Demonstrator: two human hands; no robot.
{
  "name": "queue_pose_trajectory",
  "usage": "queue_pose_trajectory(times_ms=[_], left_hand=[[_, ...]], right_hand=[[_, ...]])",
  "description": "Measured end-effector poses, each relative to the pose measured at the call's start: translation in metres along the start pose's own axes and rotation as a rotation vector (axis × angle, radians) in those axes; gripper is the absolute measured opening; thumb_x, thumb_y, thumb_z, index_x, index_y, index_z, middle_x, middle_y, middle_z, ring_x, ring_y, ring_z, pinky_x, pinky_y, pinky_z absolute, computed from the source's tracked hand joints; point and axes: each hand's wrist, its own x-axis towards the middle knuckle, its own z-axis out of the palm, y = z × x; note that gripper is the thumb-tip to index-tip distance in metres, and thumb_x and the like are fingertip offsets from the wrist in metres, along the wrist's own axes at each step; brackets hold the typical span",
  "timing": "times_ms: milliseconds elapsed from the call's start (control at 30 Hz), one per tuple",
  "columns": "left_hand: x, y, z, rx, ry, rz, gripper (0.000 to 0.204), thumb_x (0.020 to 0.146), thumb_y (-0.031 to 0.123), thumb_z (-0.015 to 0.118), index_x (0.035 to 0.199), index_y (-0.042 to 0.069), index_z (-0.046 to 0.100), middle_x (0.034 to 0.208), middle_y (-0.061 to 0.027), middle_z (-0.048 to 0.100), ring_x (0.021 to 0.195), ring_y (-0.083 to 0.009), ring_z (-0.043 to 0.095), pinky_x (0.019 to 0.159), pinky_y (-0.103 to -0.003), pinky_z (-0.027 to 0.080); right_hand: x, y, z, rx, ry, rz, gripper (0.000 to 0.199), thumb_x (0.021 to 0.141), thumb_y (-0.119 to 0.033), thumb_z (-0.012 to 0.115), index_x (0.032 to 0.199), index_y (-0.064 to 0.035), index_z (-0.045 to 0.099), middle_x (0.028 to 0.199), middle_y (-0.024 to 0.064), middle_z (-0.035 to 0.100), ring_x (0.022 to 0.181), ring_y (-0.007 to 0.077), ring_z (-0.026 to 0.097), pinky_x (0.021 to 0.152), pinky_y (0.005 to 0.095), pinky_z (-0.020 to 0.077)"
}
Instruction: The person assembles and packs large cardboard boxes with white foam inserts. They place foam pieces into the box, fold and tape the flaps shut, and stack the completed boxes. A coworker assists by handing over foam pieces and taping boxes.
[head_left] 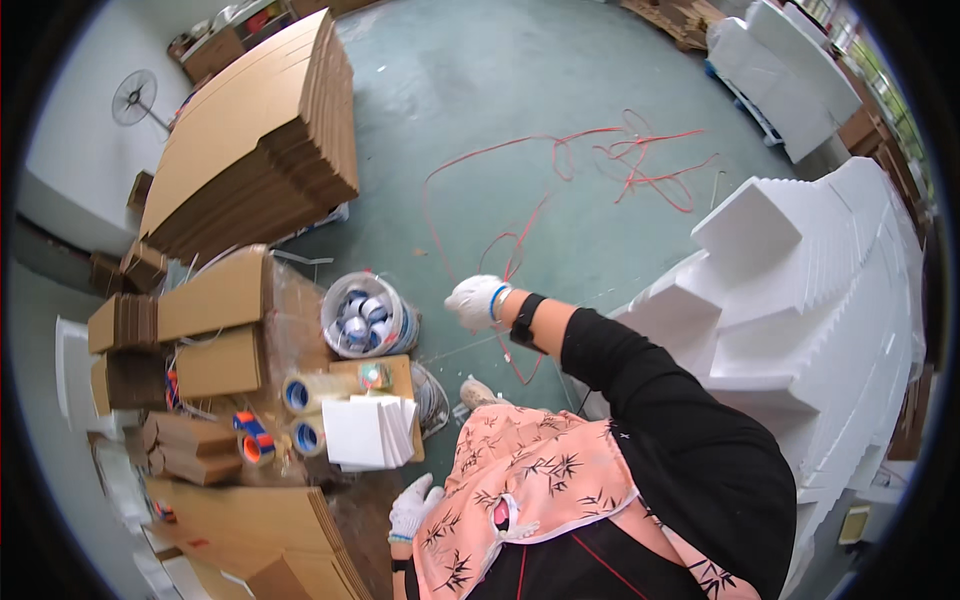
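Observation:
My right hand [474,302], in a white knitted glove, is held out over the floor with its fingers curled closed. A thin red cord [518,240] runs behind and beside this hand; whether the fingers grip it is hidden. My left hand [412,508], also gloved in white, is low beside the pink leaf-patterned apron [540,465]. Its fingers look partly spread, and nothing shows in them. Above the left hand, a stack of white rectangular pieces [368,432] lies near rolls of clear tape [308,436].
A bucket of blue-and-white rolls [365,318] stands left of my right hand. An orange-and-blue tape dispenser [254,440] sits among flat cardboard [215,360]. A tall cardboard stack [250,110] stands far left. White foam sheets [800,300] fill the right. Tangled cord lies on the green floor [450,80].

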Motion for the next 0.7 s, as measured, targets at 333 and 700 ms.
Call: queue_pose_trajectory(times_ms=[333,700], left_hand=[[0.23,0.173,-0.109,0.059,-0.154,-0.015,0.058,0.089,0.044,0.059,0.128,0.002,0.059,0.125,-0.0158,0.064,0.116,-0.0284,0.061,0.099,-0.035,0.047],[0.478,0.455,-0.188,0.339,-0.263,0.205,0.059,0.088,0.045,0.061,0.128,0.002,0.059,0.123,-0.0152,0.065,0.114,-0.0263,0.063,0.097,-0.034,0.048]], right_hand=[[0.112,0.183,-0.047,0.128,-0.201,0.242,0.031,0.078,-0.012,0.058,0.105,-0.0056,0.072,0.107,0.0159,0.07,0.1,0.0333,0.067,0.081,0.0446,0.0548],[0.087,0.458,-0.067,0.571,-0.069,0.697,0.034,0.078,-0.015,0.057,0.107,-0.0053,0.072,0.114,0.0163,0.068,0.106,0.0348,0.065,0.087,0.0434,0.0525]])
